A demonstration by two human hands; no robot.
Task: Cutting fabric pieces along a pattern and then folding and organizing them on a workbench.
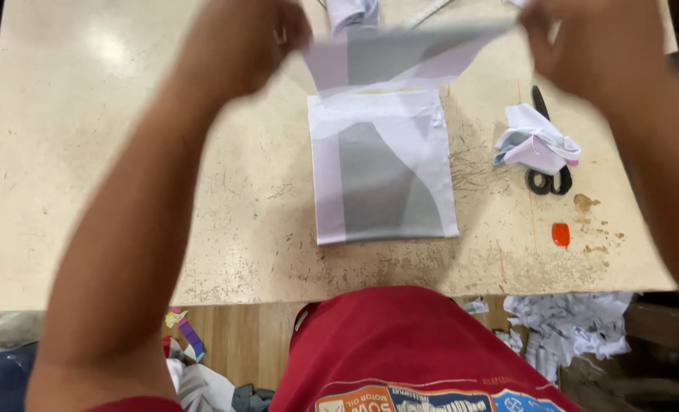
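We see the left hand (251, 42) at about eleven o'clock, fingers pinched shut on the left edge of a white-and-grey cloth piece (400, 53) held above the desk (87, 152). Under it, at centre, a folded white-and-grey cloth (381, 175) lies flat. At one o'clock the right hand (591, 46) grips the raised piece's right edge, fingers closed. At three o'clock a crumpled scrap (534, 145) rests on black scissors (549, 179), with a small orange object (560, 233) near the desk's front edge.

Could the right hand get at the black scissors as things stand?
Probably not right away: the right hand is pinching the raised fabric piece, and a crumpled cloth scrap lies over the scissors.
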